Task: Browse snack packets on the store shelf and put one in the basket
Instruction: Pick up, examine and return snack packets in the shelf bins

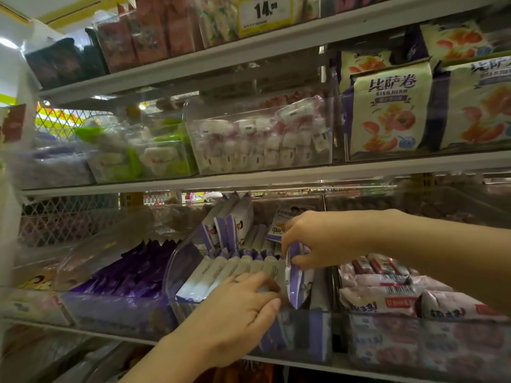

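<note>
In the clear bin (177, 269), right hand (318, 239) pinching a purple-white packet (297, 283); left hand (235, 313) spread on the packet row (221, 272)

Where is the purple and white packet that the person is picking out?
In the head view, the packet is right of centre, pinched by the right hand over the clear bin of similar packets, with the left hand just beside it.

Head view only: faces store shelf (276, 183) close, level with middle tiers, slightly downward
</note>
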`<state>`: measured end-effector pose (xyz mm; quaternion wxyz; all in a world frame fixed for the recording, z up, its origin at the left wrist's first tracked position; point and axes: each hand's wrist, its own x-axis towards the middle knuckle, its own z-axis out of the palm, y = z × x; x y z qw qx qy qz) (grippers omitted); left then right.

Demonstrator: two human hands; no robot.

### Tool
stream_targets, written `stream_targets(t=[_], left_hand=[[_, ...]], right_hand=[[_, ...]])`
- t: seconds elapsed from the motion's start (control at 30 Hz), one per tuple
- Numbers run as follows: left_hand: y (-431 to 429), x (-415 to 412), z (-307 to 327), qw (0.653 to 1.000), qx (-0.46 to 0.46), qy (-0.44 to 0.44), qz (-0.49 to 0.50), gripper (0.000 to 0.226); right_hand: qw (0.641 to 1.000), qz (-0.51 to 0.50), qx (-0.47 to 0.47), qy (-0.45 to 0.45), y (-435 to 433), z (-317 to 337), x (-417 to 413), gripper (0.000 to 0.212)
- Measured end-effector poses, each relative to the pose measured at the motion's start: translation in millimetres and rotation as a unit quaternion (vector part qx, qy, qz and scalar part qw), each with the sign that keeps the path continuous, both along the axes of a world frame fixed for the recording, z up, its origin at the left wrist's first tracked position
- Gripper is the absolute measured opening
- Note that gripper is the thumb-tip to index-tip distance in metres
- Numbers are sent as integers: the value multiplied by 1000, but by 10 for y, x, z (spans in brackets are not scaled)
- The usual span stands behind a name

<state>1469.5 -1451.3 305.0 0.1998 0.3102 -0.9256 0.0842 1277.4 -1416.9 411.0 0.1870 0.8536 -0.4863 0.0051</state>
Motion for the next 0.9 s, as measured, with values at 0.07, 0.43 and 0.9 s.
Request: stream_targets(t=[0.07,0.43,0.9], left_hand=[[10,11,2,1000,3,3,-2,51],[-22,52,-49,999,25,37,-4,44],[91,-135,158,990,28,139,-10,22]], right_hand=[[999,-11,6,30,-2,-4,9,27],[992,-60,42,103,25,-321,196,41],[994,-90,6,-64,1,60,-256,34]])
